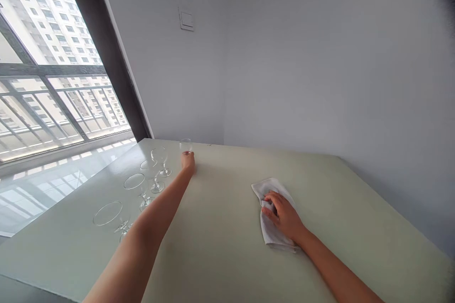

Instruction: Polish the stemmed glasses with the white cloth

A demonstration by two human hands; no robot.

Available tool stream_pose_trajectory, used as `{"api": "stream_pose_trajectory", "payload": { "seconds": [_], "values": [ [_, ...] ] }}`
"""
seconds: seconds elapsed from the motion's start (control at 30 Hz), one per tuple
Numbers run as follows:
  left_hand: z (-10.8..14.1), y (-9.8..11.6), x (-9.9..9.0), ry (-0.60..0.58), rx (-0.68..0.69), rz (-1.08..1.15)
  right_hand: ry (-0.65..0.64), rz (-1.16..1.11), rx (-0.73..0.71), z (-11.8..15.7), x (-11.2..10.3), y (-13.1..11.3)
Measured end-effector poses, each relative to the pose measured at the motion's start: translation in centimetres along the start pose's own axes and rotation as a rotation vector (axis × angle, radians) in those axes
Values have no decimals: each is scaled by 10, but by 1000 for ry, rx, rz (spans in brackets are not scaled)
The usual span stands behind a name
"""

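Observation:
My left hand reaches to the far end of the table, its fingers closed around the lower part of a stemmed glass. The glass is upright; its foot is hidden behind the hand. A white cloth lies partly folded at right of centre, with my right hand on top and its curled fingers gripping the fabric. To the left of my left forearm, several more clear stemmed glasses stand in a row, the nearest one partly covered by the arm.
The pale green table reaches to a grey wall at the back and right. A light switch is on the wall. At left, a large window with a dark frame and railing looks onto tall buildings.

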State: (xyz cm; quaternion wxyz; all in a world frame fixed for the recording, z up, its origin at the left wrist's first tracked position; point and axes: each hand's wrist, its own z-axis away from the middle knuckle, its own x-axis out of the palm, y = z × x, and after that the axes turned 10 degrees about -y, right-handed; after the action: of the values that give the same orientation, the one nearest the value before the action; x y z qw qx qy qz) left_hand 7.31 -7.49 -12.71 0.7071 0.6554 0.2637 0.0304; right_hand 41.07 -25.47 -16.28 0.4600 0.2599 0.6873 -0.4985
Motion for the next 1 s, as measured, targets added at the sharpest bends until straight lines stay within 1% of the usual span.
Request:
{"api": "stream_pose_trajectory", "payload": {
  "seconds": [0.07, 0.13, 0.2, 0.27, 0.33, 0.37, 0.43, 0.5, 0.57, 0.6, 0.67, 0.73, 0.77, 0.8, 0.93, 0.97, 1.0],
  "values": [
    [23, 1, 16, -125, 31, -28, 25, 3, 41, 1, -1, -3],
    [51, 2, 29, -231, 85, -63, 35, 85, 82, 2, 1, -7],
    [83, 4, 35, -314, 159, -98, 31, 202, 119, 4, 3, -11],
    [113, 7, 36, -379, 218, -126, 33, 252, 140, 5, 6, -14],
    [139, 9, 35, -431, 290, -183, 76, 172, 141, 6, 5, -15],
    [149, 10, 35, -444, 331, -228, 125, 76, 150, 6, 3, -14],
    [164, 9, 37, -438, 410, -338, 276, -213, 206, 5, -3, -12],
    [173, 6, 40, -399, 489, -428, 472, -592, 285, 6, -11, -10],
    [176, 1, 44, -356, 589, -492, 620, -948, 350, 9, -19, -10],
    [177, -1, 44, -336, 646, -517, 646, -1085, 372, 12, -22, -11],
    [178, -6, 43, -297, 745, -559, 605, -1257, 423, 17, -26, -15],
    [179, -10, 40, -277, 823, -591, 534, -1314, 473, 23, -28, -22],
    [180, -11, 39, -277, 852, -607, 523, -1311, 488, 25, -29, -26],
    [180, -12, 37, -286, 870, -625, 540, -1285, 502, 26, -31, -31],
    [184, -12, 38, -352, 881, -707, 733, -1063, 515, 28, -40, -58],
    [186, -12, 39, -359, 898, -720, 772, -1027, 495, 29, -41, -67],
    [188, -12, 41, -357, 930, -727, 784, -1005, 450, 29, -40, -76]
  ]
}}
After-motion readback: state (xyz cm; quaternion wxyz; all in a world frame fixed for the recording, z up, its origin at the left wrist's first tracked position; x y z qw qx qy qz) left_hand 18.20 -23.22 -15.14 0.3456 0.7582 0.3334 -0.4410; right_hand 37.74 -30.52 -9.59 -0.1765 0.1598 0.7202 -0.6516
